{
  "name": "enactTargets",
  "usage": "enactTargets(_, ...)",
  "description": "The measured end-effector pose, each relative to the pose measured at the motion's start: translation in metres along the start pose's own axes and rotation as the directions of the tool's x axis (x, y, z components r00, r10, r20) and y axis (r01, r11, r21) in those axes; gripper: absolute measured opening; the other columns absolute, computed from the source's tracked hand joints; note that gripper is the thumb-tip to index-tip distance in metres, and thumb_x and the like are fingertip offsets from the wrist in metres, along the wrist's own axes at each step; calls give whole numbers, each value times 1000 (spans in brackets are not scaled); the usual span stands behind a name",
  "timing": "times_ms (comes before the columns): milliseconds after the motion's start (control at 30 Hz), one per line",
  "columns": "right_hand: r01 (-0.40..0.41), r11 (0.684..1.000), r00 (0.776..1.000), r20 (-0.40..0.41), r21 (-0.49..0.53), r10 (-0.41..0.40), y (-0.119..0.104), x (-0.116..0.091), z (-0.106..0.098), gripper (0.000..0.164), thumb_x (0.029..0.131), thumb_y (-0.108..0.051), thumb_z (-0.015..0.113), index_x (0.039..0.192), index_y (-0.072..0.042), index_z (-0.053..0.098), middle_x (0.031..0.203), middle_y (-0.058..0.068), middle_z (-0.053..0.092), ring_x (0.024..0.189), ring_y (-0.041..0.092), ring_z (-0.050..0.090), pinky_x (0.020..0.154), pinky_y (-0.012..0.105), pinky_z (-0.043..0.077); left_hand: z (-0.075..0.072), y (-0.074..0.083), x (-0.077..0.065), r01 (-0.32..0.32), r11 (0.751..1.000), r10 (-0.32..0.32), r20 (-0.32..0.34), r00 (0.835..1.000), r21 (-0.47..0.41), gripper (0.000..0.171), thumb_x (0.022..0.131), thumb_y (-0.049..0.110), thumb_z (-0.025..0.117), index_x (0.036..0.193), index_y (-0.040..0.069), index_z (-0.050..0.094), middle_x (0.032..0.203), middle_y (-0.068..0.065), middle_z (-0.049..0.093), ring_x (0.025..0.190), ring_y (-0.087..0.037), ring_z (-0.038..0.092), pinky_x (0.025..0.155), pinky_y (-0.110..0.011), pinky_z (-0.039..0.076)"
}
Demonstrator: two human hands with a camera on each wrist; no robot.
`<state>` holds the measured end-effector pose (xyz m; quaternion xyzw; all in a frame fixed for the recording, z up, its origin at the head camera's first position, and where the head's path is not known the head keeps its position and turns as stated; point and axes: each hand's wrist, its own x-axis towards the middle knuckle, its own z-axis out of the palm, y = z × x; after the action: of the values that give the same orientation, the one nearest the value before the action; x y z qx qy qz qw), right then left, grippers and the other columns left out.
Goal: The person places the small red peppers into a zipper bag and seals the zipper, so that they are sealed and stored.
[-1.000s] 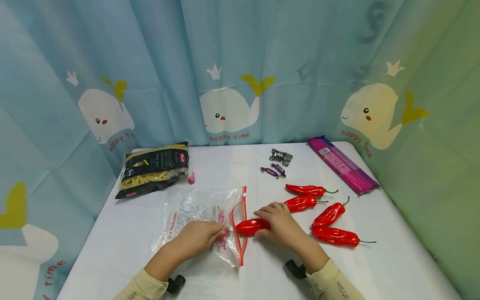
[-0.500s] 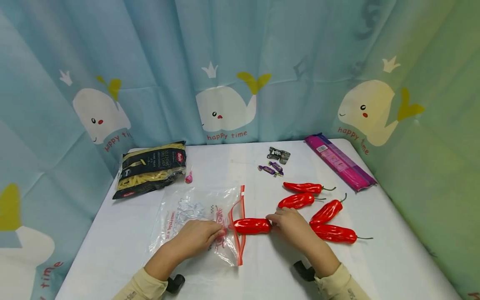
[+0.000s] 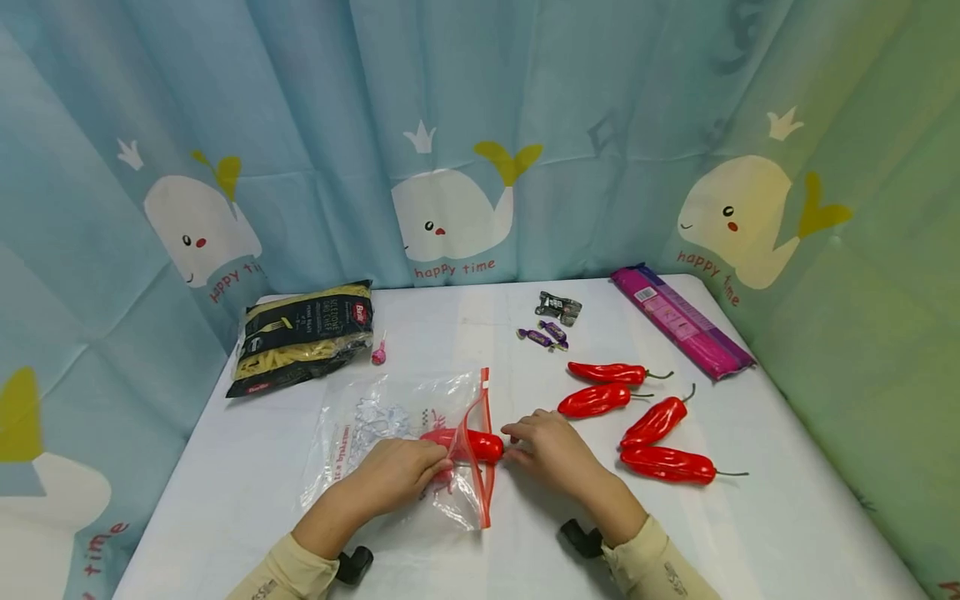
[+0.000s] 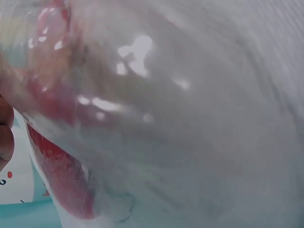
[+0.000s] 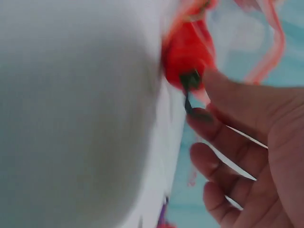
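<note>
A clear zip bag (image 3: 442, 392) with a red zip edge lies flat in the head view, its mouth facing right. My left hand (image 3: 397, 475) pinches the near side of its mouth. A red chili pepper (image 3: 487, 447) lies mostly inside, its stem end still out of the mouth. Below it a second red shape (image 3: 444, 475) shows through the plastic, partly hidden by my left fingers. My right hand (image 3: 555, 454) is at the pepper's stem end; in the right wrist view, the thumb lies beside the pepper (image 5: 187, 57) and the index fingertip touches the stem (image 5: 188, 102), fingers loosely bent.
Several red chili peppers (image 3: 667, 465) lie right of my right hand. Behind are wrapped candies (image 3: 558, 308), a purple-pink packet (image 3: 682, 325), a lollipop (image 3: 378, 353) and a pasta bag (image 3: 303, 337). A whale-print curtain (image 3: 330, 150) surrounds the white table (image 3: 600, 312).
The pepper has moved left, deeper into the bag, with my right hand following at its stem end. My left hand keeps its place at the bag's mouth.
</note>
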<state>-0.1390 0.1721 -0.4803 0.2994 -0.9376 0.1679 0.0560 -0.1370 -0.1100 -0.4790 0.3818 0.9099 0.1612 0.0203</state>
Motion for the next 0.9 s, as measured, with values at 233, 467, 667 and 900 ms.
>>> enactTargets(233, -248, 964, 959, 164, 94, 231, 12, -21, -19, 14, 85, -27, 81, 90, -15, 78, 78, -13, 67, 75, 8, 60, 71, 35, 51, -3, -4, 1, -1, 1000, 1, 2, 1000, -1, 30, 102, 34, 58, 76, 25, 46, 64, 10, 35, 58, -11, 38, 56, -28, 35)
enactTargets(467, -255, 958, 951, 211, 131, 224, 6, -16, -15, 7, 88, -20, 77, 88, -13, 78, 80, -10, 70, 77, 11, 63, 73, 37, 53, -1, -5, 1, -1, 1000, 1, -1, 1000, -5, 31, 102, 36, 58, 76, 26, 46, 64, 11, 35, 58, -10, 39, 55, -28, 35)
enactTargets(667, -135, 987, 984, 127, 88, 124, -4, 1, -9, 7, 89, -16, 75, 91, -10, 78, 83, -5, 71, 77, 14, 65, 71, 36, 54, 0, -3, 0, -21, 1000, 21, -7, 1000, -17, 31, 102, 34, 59, 75, 26, 46, 68, 12, 40, 60, -10, 40, 57, -28, 36)
enactTargets(900, -26, 998, 998, 63, 59, 22, -18, 25, 8, 6, 90, -17, 76, 88, -11, 77, 76, -6, 68, 69, 13, 61, 64, 33, 50, 2, -2, -1, -69, 998, 69, -42, 997, -6, 32, 102, 32, 59, 74, 26, 45, 69, 14, 39, 62, -8, 41, 60, -27, 38)
